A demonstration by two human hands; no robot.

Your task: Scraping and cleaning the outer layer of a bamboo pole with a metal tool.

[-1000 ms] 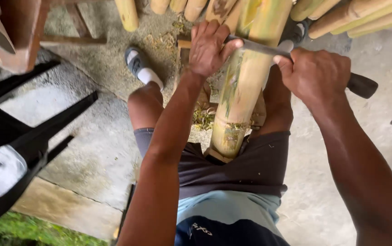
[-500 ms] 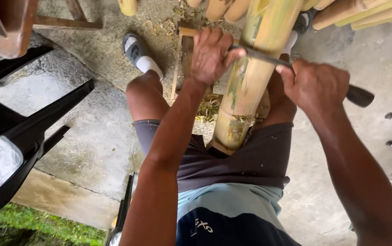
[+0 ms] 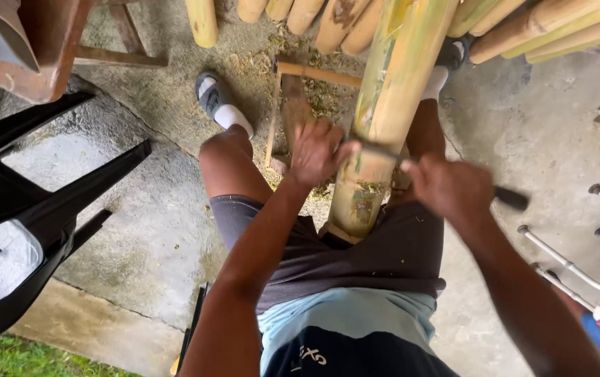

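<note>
both hands grip a blade point(image 3: 384, 152) across the bamboo pole point(image 3: 391, 112) between the knees: left hand point(image 3: 317, 152) hides its end, right hand point(image 3: 450, 190) covers the dark handle; pole top is cut off

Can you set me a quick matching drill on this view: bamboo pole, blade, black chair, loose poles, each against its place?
Things:
1. bamboo pole
2. blade
3. black chair
4. loose poles

Places:
A. lying along the top edge
B. between the person's legs
C. at the left edge
D. across the pole, held by left hand and right hand

Pairs: 1-B, 2-D, 3-C, 4-A
</note>
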